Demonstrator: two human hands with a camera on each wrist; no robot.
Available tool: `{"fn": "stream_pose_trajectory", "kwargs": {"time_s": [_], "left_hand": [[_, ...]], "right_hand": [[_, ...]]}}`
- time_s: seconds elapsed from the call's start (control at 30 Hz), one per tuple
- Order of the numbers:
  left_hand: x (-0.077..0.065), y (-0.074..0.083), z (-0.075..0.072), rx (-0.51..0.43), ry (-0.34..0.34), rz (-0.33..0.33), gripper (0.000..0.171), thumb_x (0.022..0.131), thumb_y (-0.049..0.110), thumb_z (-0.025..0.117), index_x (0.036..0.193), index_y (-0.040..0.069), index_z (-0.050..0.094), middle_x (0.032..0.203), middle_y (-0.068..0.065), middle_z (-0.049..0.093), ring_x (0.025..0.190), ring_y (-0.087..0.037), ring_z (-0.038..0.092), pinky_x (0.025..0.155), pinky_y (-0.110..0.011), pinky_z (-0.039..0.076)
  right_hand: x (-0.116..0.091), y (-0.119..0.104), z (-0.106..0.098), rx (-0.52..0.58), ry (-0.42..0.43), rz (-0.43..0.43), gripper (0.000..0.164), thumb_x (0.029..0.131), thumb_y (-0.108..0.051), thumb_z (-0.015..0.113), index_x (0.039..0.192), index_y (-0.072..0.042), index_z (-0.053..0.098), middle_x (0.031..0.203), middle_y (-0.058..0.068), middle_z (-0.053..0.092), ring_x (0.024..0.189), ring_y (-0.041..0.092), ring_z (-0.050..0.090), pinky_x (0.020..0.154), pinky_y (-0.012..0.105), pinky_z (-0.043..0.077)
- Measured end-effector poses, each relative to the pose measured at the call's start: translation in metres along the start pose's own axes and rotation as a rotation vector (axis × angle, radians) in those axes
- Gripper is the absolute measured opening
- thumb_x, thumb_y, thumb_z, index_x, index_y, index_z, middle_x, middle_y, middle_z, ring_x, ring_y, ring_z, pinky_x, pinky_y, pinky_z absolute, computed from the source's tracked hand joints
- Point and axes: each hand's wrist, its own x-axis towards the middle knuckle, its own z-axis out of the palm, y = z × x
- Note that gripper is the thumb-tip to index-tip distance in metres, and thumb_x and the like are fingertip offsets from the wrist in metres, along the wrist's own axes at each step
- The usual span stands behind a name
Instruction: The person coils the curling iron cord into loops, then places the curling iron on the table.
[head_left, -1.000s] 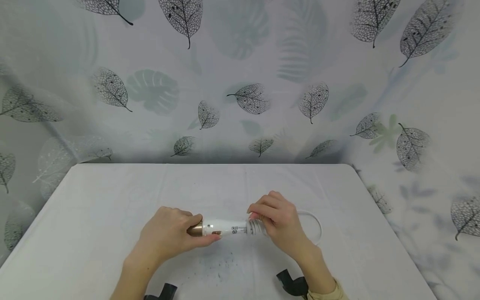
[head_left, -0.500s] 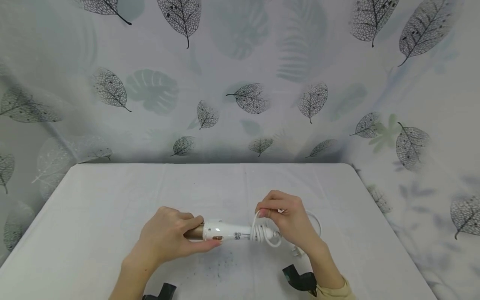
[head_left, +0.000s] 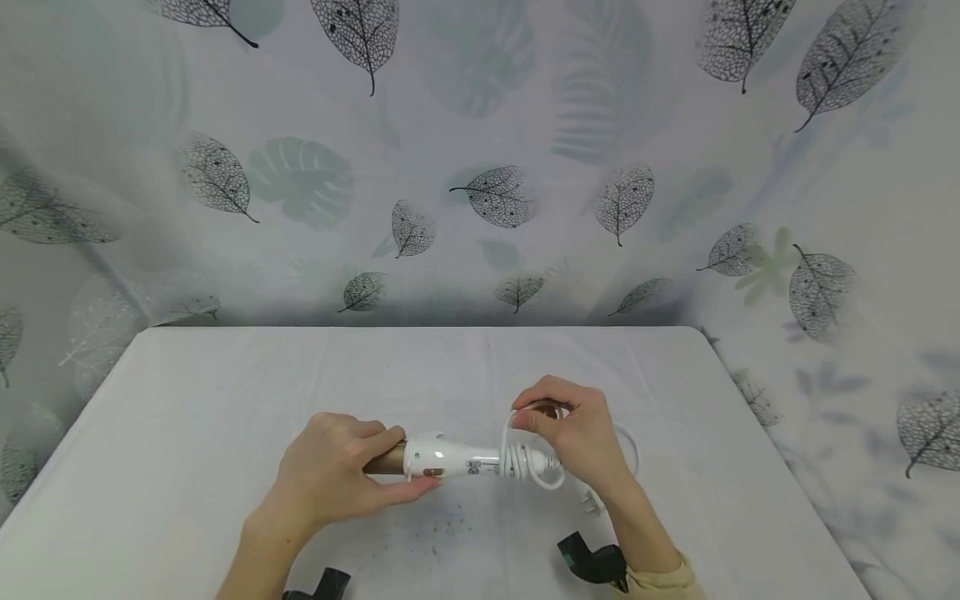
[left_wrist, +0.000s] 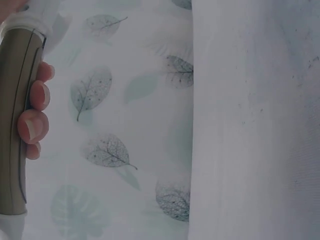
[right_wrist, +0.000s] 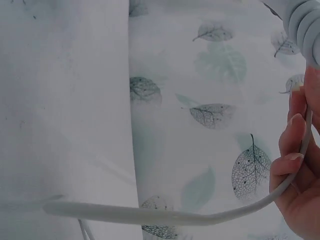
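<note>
Cord [right_wrist: 180, 218] pinched in the right hand [head_left: 573, 429], gold barrel [left_wrist: 12, 120] gripped by the left hand [head_left: 337, 462]; slack could let those coils [head_left: 516, 461] slip loose.

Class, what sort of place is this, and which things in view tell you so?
Probably an indoor work or demonstration spot: a white table, a leaf-print backdrop behind and beside it, and a corded appliance in hand.

Leaf-printed cloth [head_left: 450, 250] hangs behind a white table [head_left: 240, 375].
</note>
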Motion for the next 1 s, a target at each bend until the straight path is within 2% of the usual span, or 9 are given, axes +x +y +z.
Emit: {"fn": "stream_pose_trajectory", "kwargs": {"time_s": [0.07, 0.17, 0.33, 0.53, 0.73, 1.0], "left_hand": [[0.001, 0.000, -0.001, 0.035, 0.041, 0.021, 0.048, 0.082, 0.068, 0.066, 0.067, 0.022, 0.060, 0.050, 0.017, 0.043, 0.046, 0.006, 0.025, 0.045, -0.010, 0.021], [0.001, 0.000, -0.003, 0.053, 0.079, 0.032, 0.052, 0.085, 0.069, 0.061, 0.069, 0.020, 0.065, 0.051, 0.015, 0.050, 0.044, 0.003, 0.029, 0.044, -0.011, 0.026], [0.002, -0.001, -0.005, 0.022, 0.114, 0.041, 0.051, 0.086, 0.068, 0.062, 0.072, 0.019, 0.065, 0.052, 0.014, 0.051, 0.044, 0.002, 0.030, 0.043, -0.011, 0.027], [0.004, -0.003, -0.006, 0.047, 0.204, 0.056, 0.048, 0.086, 0.066, 0.062, 0.069, 0.021, 0.060, 0.051, 0.017, 0.044, 0.045, 0.004, 0.025, 0.043, -0.010, 0.021], [0.007, -0.003, -0.007, 0.077, 0.268, 0.064, 0.049, 0.087, 0.064, 0.062, 0.066, 0.021, 0.056, 0.050, 0.016, 0.041, 0.044, 0.003, 0.025, 0.042, -0.011, 0.020], [0.008, -0.002, -0.006, 0.085, 0.290, 0.010, 0.049, 0.086, 0.063, 0.063, 0.062, 0.022, 0.054, 0.048, 0.016, 0.039, 0.045, 0.004, 0.024, 0.043, -0.012, 0.019]], "right_hand": [[0.001, -0.002, 0.001, 0.015, 0.035, 0.080, 0.011, 0.079, -0.007, 0.083, 0.084, -0.014, 0.076, 0.077, -0.001, 0.068, 0.066, 0.011, 0.048, 0.061, 0.023, 0.039], [0.001, -0.003, 0.002, 0.066, 0.031, 0.129, 0.006, 0.081, -0.006, 0.080, 0.086, -0.008, 0.077, 0.078, -0.002, 0.069, 0.069, 0.012, 0.052, 0.062, 0.023, 0.043], [0.000, -0.002, 0.003, 0.162, 0.027, 0.106, 0.009, 0.086, -0.001, 0.074, 0.095, 0.002, 0.074, 0.087, -0.001, 0.071, 0.077, 0.014, 0.064, 0.072, 0.027, 0.055], [0.000, 0.001, 0.010, 0.243, 0.108, 0.108, 0.014, 0.085, -0.003, 0.077, 0.097, 0.003, 0.072, 0.085, 0.005, 0.070, 0.075, 0.015, 0.065, 0.070, 0.026, 0.055], [0.002, 0.002, 0.017, 0.243, 0.143, 0.096, 0.009, 0.086, -0.002, 0.076, 0.094, 0.002, 0.074, 0.084, 0.001, 0.070, 0.075, 0.012, 0.061, 0.065, 0.022, 0.051], [0.002, 0.007, 0.024, 0.215, 0.150, 0.045, 0.013, 0.091, 0.000, 0.068, 0.100, 0.008, 0.074, 0.089, 0.000, 0.071, 0.082, 0.010, 0.064, 0.068, 0.020, 0.053]]}}
